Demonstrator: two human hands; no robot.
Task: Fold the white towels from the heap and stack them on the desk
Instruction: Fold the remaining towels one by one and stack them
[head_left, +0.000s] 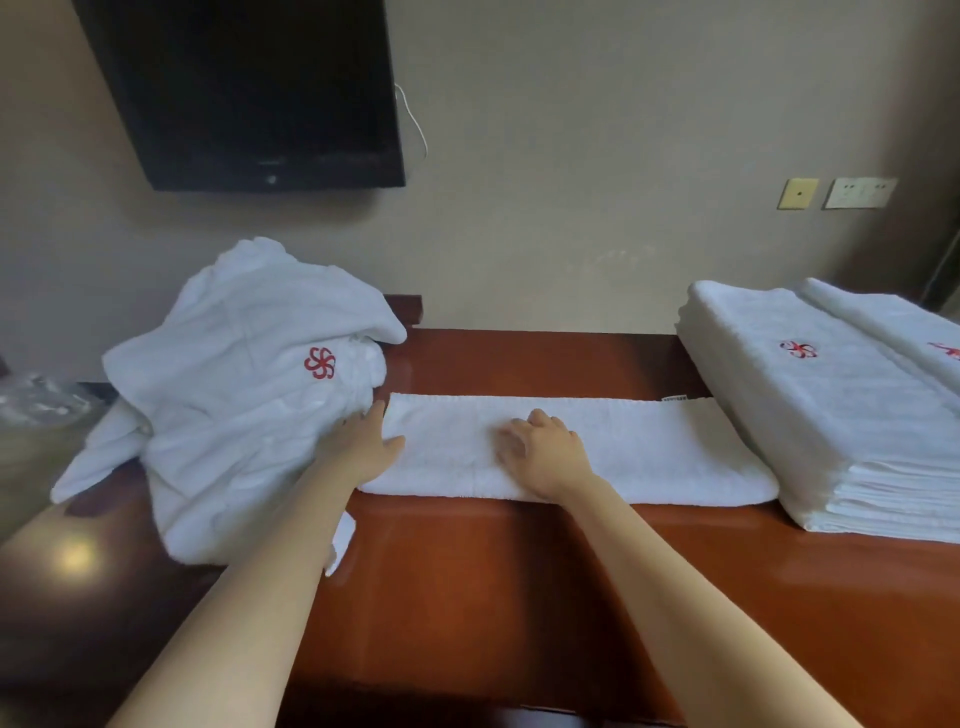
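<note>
Pressing my right hand (545, 452), fingers relaxed, onto the long folded white towel (654, 452) across the reddish-brown wooden desk (467, 587); my left hand (363, 447), fingers straight, is touching its left end beside the rumpled white heap (234, 395).

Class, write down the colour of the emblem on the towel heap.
Red: a swirl emblem on the white towel heap, clearest in the head view.
</note>
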